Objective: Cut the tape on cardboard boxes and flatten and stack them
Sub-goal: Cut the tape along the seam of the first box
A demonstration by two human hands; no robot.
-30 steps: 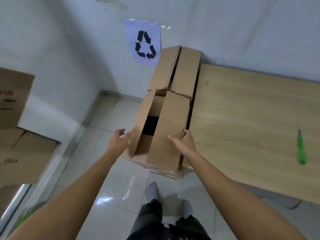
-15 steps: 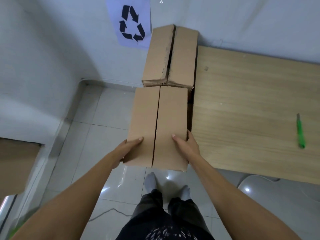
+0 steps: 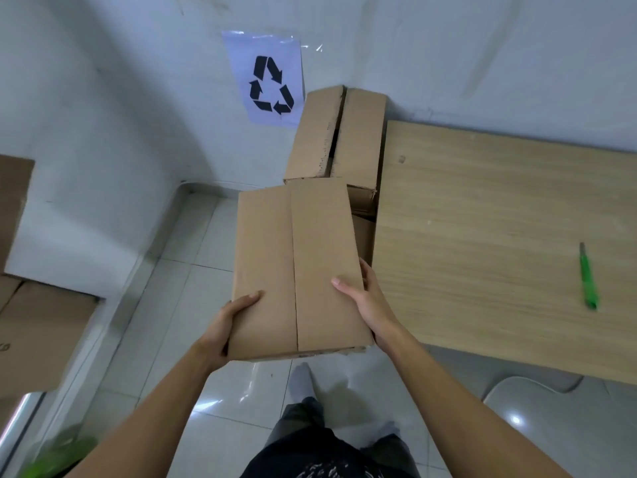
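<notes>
I hold a flattened brown cardboard box (image 3: pixel 296 267) in front of me, above the tiled floor, its two flaps meeting along a centre seam. My left hand (image 3: pixel 227 326) grips its near left corner, thumb on top. My right hand (image 3: pixel 365 298) grips its right edge, thumb lying on the top face. Beyond it, more flattened cardboard (image 3: pixel 339 136) leans against the wall beside the table's left end. A green box cutter (image 3: pixel 587 277) lies on the wooden table (image 3: pixel 482 236) to the right, well away from both hands.
A recycling sign (image 3: pixel 267 79) is taped to the white wall. Unflattened cardboard boxes (image 3: pixel 31 326) are stacked at the far left. A grey chair seat (image 3: pixel 551 419) sits under the table's near edge at the lower right. My legs and feet (image 3: pixel 303 384) stand on the tiles below the box.
A second ago the box was open, with my hands folding its flaps. Now it is pressed flat and lifted closer to me, held at both sides.
</notes>
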